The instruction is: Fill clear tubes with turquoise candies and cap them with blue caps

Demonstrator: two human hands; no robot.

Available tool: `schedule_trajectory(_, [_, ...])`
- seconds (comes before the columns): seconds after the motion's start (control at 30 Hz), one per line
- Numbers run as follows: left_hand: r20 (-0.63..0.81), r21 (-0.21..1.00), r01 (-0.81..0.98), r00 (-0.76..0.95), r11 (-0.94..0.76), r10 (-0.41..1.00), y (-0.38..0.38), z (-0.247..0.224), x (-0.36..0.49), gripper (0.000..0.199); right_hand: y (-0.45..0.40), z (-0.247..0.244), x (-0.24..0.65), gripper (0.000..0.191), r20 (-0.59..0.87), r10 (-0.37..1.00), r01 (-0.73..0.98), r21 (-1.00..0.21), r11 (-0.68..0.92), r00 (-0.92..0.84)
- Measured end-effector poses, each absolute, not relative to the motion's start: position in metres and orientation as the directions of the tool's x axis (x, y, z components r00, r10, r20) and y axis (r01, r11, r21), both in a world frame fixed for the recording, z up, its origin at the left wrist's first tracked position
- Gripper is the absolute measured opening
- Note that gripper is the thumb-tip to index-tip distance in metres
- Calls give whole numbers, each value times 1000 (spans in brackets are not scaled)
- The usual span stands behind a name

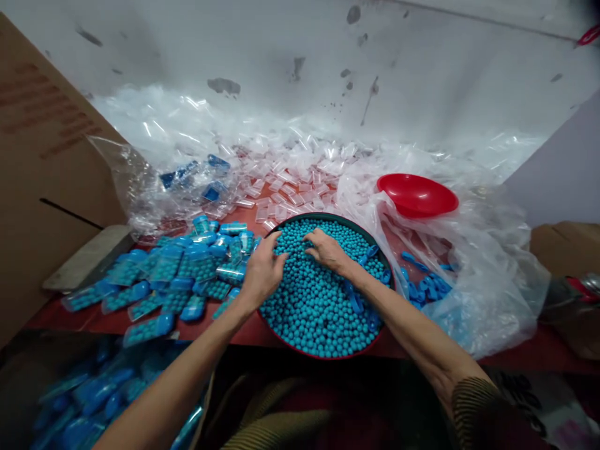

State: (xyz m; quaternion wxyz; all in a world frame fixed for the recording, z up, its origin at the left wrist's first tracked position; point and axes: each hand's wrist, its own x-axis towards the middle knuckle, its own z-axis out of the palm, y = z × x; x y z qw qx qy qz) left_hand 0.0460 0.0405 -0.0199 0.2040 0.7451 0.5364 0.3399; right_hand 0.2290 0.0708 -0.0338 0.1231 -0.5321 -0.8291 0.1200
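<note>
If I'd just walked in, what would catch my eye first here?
Probably the large, round, dark-walled tub in the middle, full of small, round, turquoise beads. Next, the shiny, red, shallow bowl, farther back to the right, among cloudy, crumpled plastic sheeting. Left of the tub, a heap of clear, blue-capped containers stands out, filled with similar beads.

No legible text, blurred reddish print [44, 103] on cardboard [28, 212], indistinct dark letters [519, 390] on a pale surface [560, 400], lower right
</note>
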Motion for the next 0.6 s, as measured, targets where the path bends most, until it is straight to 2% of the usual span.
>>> schedule_trajectory(0.07, [227, 745, 559, 300, -363, 927, 43, -26, 74, 54, 63, -33, 236, 26, 176, 923, 767, -515, 383, -343])
schedule_trajectory(0.13, [200, 815, 435, 410, -383, 890, 46, -30, 94, 53, 52, -30, 244, 24, 224, 936, 665, -659, 351, -272])
schedule_trajectory(0.2, [172, 873, 324, 495, -365, 851, 45, -33, 105, 45, 38, -25, 256, 22, 204, 948, 603, -733, 314, -245])
schedule_trajectory(0.27, [102, 912, 284, 543, -296, 834, 41, -34, 110, 37, 18, -18, 273, 24, 172, 946, 598, -741, 308, -274])
schedule_trajectory(0.33, [-8, 941, 285, 557, -181, 830, 35, -35, 109, 38, -4, -13, 292, 30, 147, 927, 656, -668, 351, -346])
schedule_trajectory(0.4, [-135, 963, 270, 566, -28, 813, 29, -35, 106, 41, -24, -12, 308, 34, 76, 893, 762, -493, 420, -443])
schedule_trajectory(0.47, [-223, 966, 237, 583, 100, 781, 24, -36, 103, 34, -38, -13, 317, 33, -21, 860, 822, -307, 480, -510])
schedule_trajectory(0.53, [-264, 962, 215, 598, 165, 757, 21, -37, 102, 23, -43, -16, 318, 29, -73, 837, 833, -177, 525, -543])
schedule_trajectory(0.6, [-266, 963, 198, 602, 181, 753, 20, -38, 101, 19, -39, -20, 312, 23, -62, 836, 836, -98, 539, -546])
